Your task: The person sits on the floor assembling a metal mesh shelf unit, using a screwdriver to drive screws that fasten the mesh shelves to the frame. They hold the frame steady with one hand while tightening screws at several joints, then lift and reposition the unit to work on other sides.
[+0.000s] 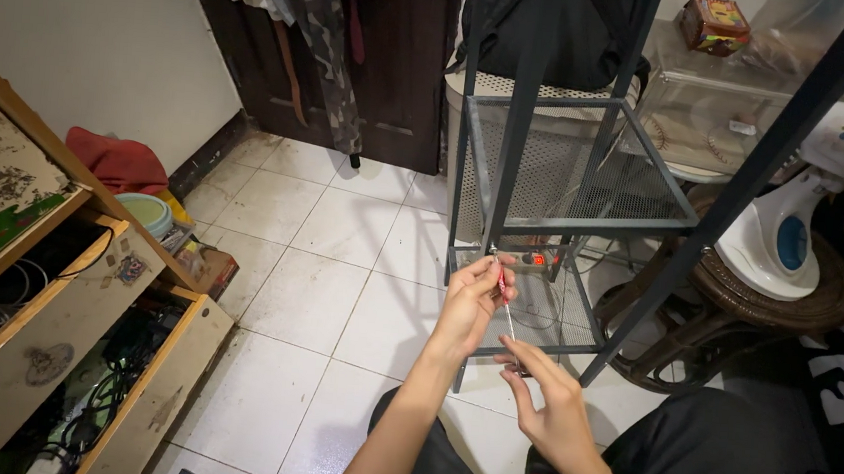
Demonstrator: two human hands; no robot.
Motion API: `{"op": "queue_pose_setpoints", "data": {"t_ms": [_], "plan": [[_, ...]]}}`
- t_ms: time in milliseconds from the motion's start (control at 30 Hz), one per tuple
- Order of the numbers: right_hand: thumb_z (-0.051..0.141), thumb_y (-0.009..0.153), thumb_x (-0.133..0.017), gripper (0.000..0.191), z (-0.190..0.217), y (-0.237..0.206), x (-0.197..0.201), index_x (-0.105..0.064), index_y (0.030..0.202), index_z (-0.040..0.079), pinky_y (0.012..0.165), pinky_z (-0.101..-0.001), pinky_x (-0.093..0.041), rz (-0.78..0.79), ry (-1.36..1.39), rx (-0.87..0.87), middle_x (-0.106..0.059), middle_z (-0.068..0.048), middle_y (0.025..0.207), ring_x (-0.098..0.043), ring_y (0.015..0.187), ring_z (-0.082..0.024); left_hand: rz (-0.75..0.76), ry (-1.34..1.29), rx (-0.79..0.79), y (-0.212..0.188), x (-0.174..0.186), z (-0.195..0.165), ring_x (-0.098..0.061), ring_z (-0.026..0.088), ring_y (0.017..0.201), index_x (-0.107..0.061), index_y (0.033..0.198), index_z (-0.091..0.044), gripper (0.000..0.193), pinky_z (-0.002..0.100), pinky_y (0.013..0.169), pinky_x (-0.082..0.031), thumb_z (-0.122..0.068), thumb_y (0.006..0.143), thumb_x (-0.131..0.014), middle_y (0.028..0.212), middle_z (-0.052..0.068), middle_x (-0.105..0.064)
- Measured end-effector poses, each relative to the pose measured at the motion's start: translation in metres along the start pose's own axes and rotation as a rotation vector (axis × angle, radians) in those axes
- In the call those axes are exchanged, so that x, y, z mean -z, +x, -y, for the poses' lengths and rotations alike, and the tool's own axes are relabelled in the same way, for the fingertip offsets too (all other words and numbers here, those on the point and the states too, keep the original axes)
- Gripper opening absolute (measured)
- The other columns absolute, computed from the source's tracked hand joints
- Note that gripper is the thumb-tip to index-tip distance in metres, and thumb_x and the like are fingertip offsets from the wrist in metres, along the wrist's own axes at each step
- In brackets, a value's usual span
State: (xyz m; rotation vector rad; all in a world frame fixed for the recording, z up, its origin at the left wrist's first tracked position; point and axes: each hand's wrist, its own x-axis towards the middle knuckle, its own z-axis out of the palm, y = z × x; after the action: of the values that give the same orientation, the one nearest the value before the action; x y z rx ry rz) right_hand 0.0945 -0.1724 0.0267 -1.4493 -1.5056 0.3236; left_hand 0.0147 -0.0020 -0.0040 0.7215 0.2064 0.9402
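Head view, looking down over the person's knees to a tiled floor point(320, 259). Nearest, the right hand point(551, 403) has its fingertips pinched shut on the lower end of a thin metal tool point(507, 314), apparently a small screwdriver or key; which one cannot be told. Above it, the left hand point(472, 301) closes thumb and fingers round the tool's upper end, where a red part shows, and holds the tip at a joint on the front post of a grey metal shelf frame point(584, 220). Judged from this, the frame already stands upright with its mesh shelves in place, and the work at this joint is in progress, not finished. Beyond stand a wicker stool point(788, 306) bearing a white fan point(793, 236), and a dark wardrobe point(394, 84). At left, wooden drawers point(53, 338) hang open.
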Motion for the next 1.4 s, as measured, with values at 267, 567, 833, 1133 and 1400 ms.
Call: {"op": "queue_pose_setpoints", "data": {"t_ms": [267,567,833,1133,1400], "plan": [[-0.007,0.087,-0.066,0.045,0.013,0.004,0.012,-0.063,0.131,0.002,0.088,-0.0325,-0.058,-0.011,-0.076,0.134,-0.075,-0.018,0.120,-0.075,0.109,-0.029,-0.003,-0.091,-0.011,0.002,-0.003,0.000,-0.062,0.015,0.086,-0.061,0.124,0.004,0.026,0.029,0.083,-0.053,-0.015,0.110,-0.053,0.096,0.007,-0.065],[0.000,0.098,-0.058,0.025,0.024,0.011,0.009,-0.063,0.122,0.004,0.082,-0.0313,-0.064,-0.019,0.197,-0.192,-0.084,-0.012,0.106,-0.084,0.095,-0.025,0.063,-0.094,0.156,-0.021,-0.009,-0.020,-0.066,0.016,0.107,-0.054,0.139,-0.003,0.042,0.034,0.099,-0.055,-0.012,0.098,-0.056,0.123,0.008,-0.069],[0.008,0.075,-0.083,0.031,0.022,0.006,0.014,-0.074,0.104,0.001,0.070,-0.0328,-0.058,-0.116,-0.282,0.336,-0.065,-0.015,0.107,-0.070,0.085,-0.024,0.028,-0.010,0.140,-0.006,0.017,-0.006,-0.071,0.021,0.094,-0.059,0.130,0.001,0.034,0.032,0.085,-0.060,-0.004,0.097,-0.065,0.104,0.009,-0.069],[0.004,0.084,-0.081,0.028,0.020,0.013,0.008,-0.068,0.107,-0.003,0.072,-0.0289,-0.061,-0.229,-0.097,0.134,-0.069,-0.007,0.097,-0.075,0.082,-0.017,-0.115,0.103,0.113,-0.003,0.012,-0.008,-0.073,0.020,0.083,-0.064,0.118,0.004,0.030,0.028,0.071,-0.061,-0.007,0.092,-0.074,0.095,0.009,-0.072],[-0.005,0.066,-0.074,0.040,0.040,0.005,0.039,-0.069,0.105,0.003,0.073,-0.0384,-0.055,-0.033,-0.566,0.491,-0.064,-0.011,0.104,-0.067,0.089,-0.030,-0.191,0.261,0.055,-0.009,-0.002,-0.021,-0.074,0.020,0.071,-0.065,0.108,0.006,0.034,0.028,0.061,-0.061,-0.008,0.083,-0.083,0.087,0.013,-0.074]]}}
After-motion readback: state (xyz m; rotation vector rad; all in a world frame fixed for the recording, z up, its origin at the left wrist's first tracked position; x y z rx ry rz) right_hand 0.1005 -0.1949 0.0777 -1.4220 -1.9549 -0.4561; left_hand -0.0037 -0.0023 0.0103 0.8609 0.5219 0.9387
